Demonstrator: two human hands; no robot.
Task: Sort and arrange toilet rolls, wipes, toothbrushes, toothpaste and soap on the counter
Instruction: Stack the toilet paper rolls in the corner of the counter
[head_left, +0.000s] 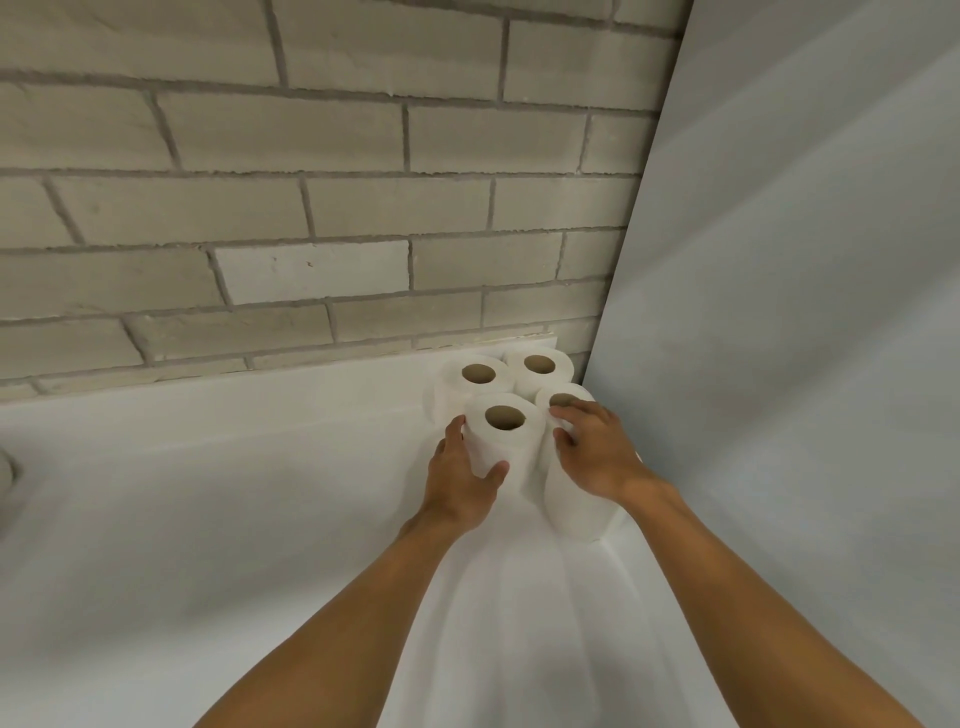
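Observation:
Several white toilet rolls stand upright in the far right corner of the white counter. Two of them, a back-left roll and a back-right roll, stand against the brick wall. My left hand grips the front-left roll, fingers on its left side and thumb on its front. My right hand lies over the top of the nearest right roll, holding it, and its fingertips touch the roll behind. No wipes, toothbrushes, toothpaste or soap are in view.
A brick wall runs along the back of the counter. A smooth grey wall closes off the right side beside the rolls. A grey rounded object shows partly at the left edge.

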